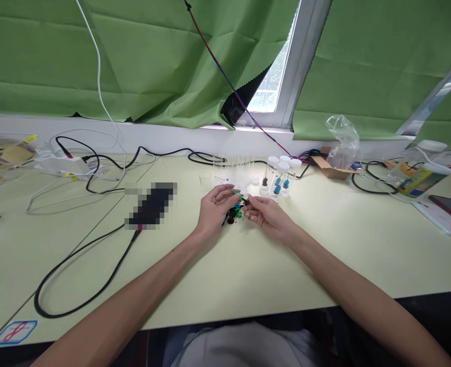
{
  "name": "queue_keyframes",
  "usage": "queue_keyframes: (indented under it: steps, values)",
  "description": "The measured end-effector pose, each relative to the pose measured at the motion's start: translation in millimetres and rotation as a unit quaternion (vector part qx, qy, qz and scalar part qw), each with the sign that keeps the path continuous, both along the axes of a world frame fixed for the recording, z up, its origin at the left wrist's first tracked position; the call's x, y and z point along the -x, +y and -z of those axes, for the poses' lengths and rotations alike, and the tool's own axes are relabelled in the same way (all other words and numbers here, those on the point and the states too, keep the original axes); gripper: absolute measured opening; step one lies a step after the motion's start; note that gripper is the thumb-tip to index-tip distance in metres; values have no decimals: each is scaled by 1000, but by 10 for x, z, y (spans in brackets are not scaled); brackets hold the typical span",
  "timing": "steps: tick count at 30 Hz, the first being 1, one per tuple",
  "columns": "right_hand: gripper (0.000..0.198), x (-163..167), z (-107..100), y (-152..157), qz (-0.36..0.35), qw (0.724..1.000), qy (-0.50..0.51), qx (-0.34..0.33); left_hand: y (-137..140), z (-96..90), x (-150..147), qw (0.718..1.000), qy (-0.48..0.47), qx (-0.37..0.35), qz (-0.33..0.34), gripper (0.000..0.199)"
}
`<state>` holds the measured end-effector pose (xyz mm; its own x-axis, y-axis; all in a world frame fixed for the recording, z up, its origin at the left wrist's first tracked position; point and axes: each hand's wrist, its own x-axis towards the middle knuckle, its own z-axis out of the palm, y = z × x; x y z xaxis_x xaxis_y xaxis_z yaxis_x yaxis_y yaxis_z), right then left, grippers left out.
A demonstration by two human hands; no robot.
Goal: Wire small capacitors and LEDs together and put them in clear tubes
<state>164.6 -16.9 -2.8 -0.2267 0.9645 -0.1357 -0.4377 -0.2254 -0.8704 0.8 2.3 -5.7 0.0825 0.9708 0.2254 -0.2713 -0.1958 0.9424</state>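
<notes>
Much green curtain (38, 61) | pale table (241, 275) | left fingers (221, 192): grip unclear | right fingers (256, 202): pinching black piece (246, 202)

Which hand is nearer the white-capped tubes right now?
Right. The right hand is just in front of the white-capped tubes, slightly left; the left hand is farther off to their left.

The left hand (215, 208) and right hand (270, 216) nearly meet, fingers bent.

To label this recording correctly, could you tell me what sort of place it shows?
Probably an indoor office or small workroom: a pale table by a window with green curtains, and black cables lying on the table.
</notes>
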Motion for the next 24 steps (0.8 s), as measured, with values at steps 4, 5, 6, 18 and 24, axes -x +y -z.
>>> queue_keyframes:
  steps: [4, 5, 6, 18, 24]
  values:
    - [28, -7, -8, -2, -7, 1000, 14, 12, -29, -32, 0, 1000, 19, -11, 7, 41]
    - [29, -7, -15, -4, -8, 1000, 12, 15, -35, -37, -1, 1000, 24, -13, 9, 41]
    - [30, -6, -22, -7, -7, 1000, 7, 18, -40, -41, -3, 999, 27, -15, 10, 41]
    - [38, -10, -63, -26, 20, 999, -27, -23, -56, -74, -11, 1000, 8, -14, 13, 42]
    - [39, -29, -58, -19, 24, 998, -40, -37, -66, -81, -14, 999, 41, -20, 15, 32]
